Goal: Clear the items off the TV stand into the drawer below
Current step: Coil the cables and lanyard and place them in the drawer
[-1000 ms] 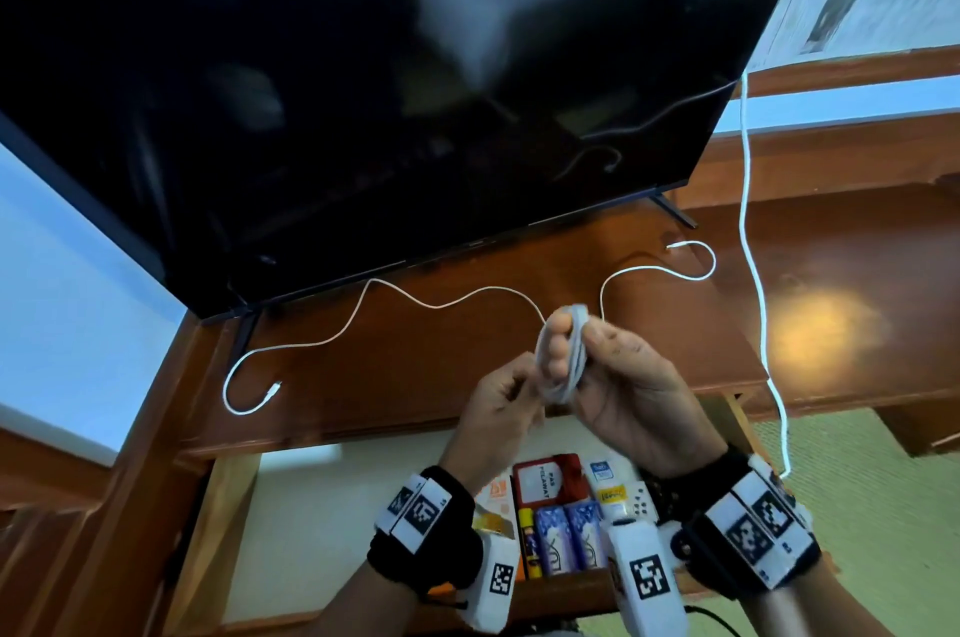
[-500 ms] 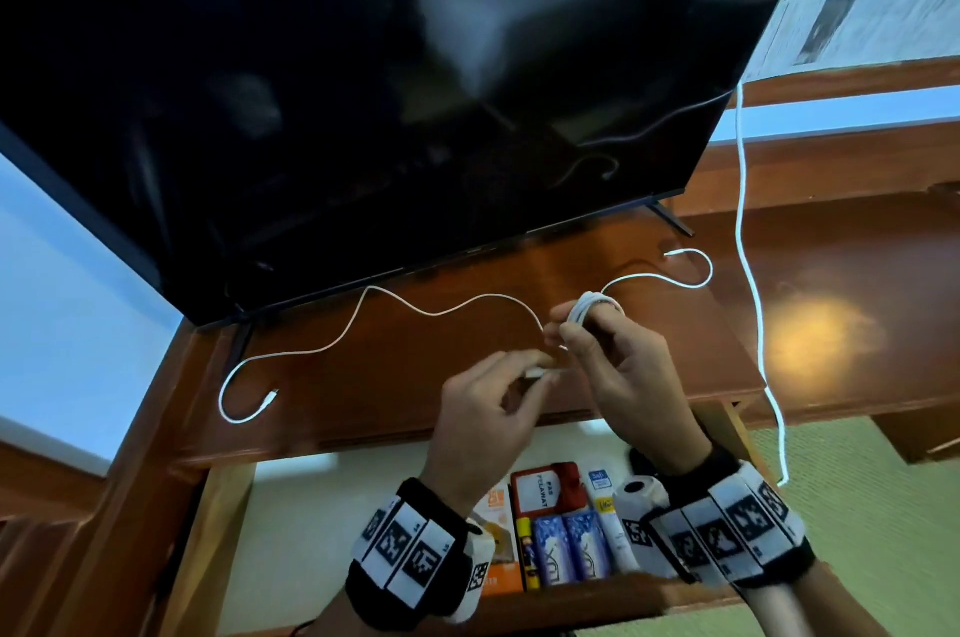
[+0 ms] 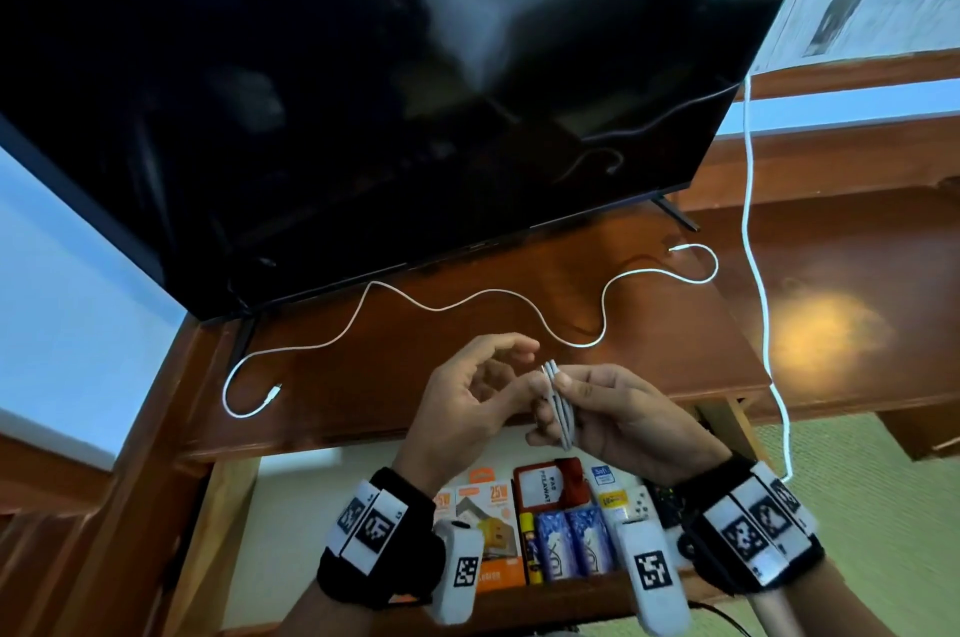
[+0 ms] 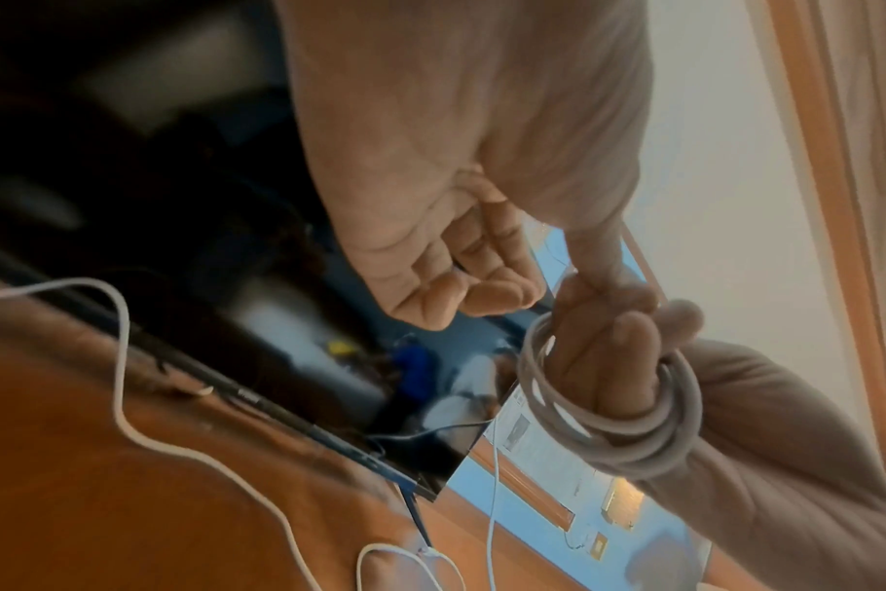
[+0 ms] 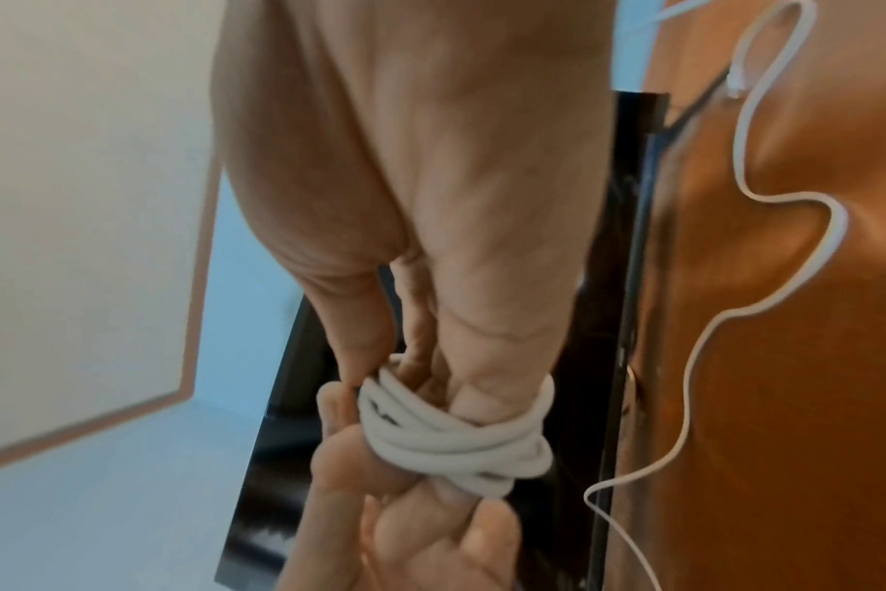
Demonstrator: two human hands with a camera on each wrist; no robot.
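Observation:
A white cable coil is wound round the fingers of my right hand, held above the front edge of the wooden TV stand. The left wrist view shows the coil looped round two right fingers. My left hand is beside it: its thumb touches the coil, and its other fingers are loosely curled and hold nothing. A second white cable lies in a wavy line across the stand. Below the stand, the drawer is pulled out.
A large black TV stands at the back of the stand. Another white cord hangs down past the stand's right end. Several small boxes and packets sit in the drawer's right part. Green floor lies to the right.
The loose end has been wound onto the coil round my right fingers. My left hand has let go of the strand, and its fingers have spread away from the coil.

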